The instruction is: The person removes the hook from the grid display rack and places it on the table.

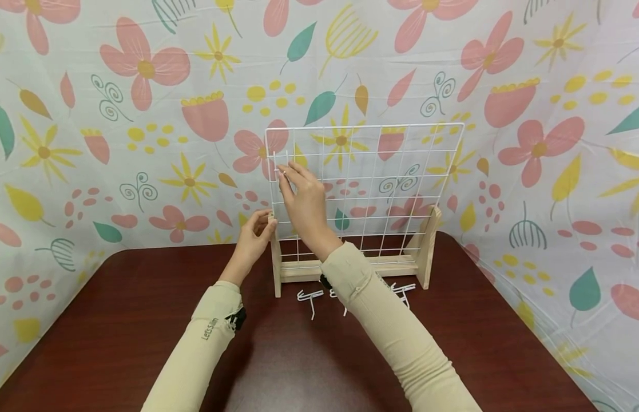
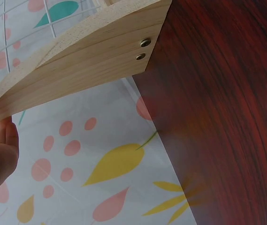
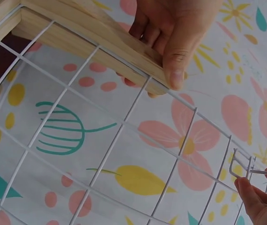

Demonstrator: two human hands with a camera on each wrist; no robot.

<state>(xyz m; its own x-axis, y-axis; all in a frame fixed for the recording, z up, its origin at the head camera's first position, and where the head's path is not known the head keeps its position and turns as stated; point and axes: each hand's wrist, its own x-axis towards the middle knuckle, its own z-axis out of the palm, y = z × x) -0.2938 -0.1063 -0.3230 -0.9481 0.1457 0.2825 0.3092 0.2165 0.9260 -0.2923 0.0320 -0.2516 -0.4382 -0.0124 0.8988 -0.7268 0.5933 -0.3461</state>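
Observation:
A white wire grid panel (image 1: 368, 189) stands upright in a wooden stand (image 1: 429, 246). My left hand (image 1: 253, 240) holds the top of the stand's left upright (image 2: 77, 65), thumb on one side and fingers on the other, as the right wrist view shows. Near the panel's upper left corner, my right hand (image 1: 306, 200) pinches a white wire hook (image 3: 236, 169) between thumb and fingers. The hook lies against the grid wires; whether it is hung on them I cannot tell. In the left wrist view only part of the left hand (image 2: 2, 150) shows.
Several white hooks lie on the dark red-brown table in front of the stand, one hook (image 1: 311, 296) at the left and others (image 1: 403, 290) partly behind my right sleeve. A flowered cloth (image 1: 144, 171) hangs behind the table (image 1: 118, 320).

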